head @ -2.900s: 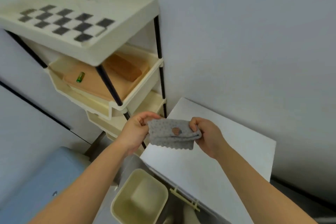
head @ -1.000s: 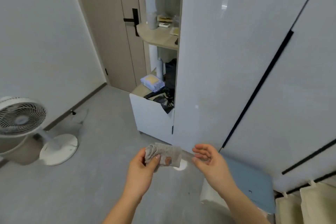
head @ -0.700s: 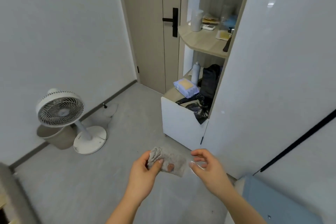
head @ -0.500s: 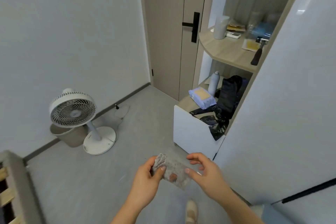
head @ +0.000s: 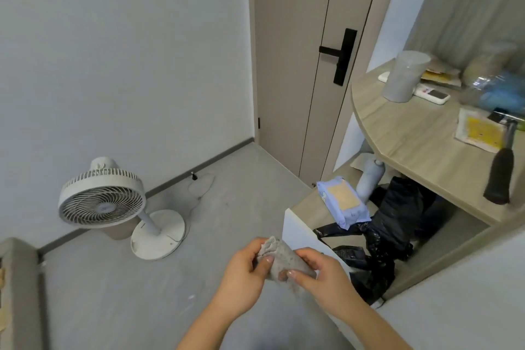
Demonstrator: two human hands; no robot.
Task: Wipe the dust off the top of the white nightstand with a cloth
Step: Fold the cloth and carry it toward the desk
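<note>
Big stuff first: grey floor [head: 119,287] fills the near left, closed door [head: 301,65] far centre, open cabinet niche on the right with a wooden shelf [head: 412,133] above a lower ledge. White fan [head: 102,197] stands far left by the wall. On the lower ledge: black bags [head: 397,221] and a blue wipes pack [head: 342,202]. The nightstand is nowhere in this view, so you can't wipe anything from here.

The cloth [head: 279,260] is bunched up near centre, held between both hands in mid-air over the floor. Your left hand [head: 244,273] pinches its left end, thumb on top; your right hand [head: 321,271] grips the right side, fingers curled over it. Both closed on fabric, neither spread.

Looks like you're refolding it (my read). Do it properly: flatten it into a pad with a clean face out, keep the edges tucked so nothing trails, then turn toward the nightstand before going further. Don't shake it out here, dust will drop on the floor.
</note>
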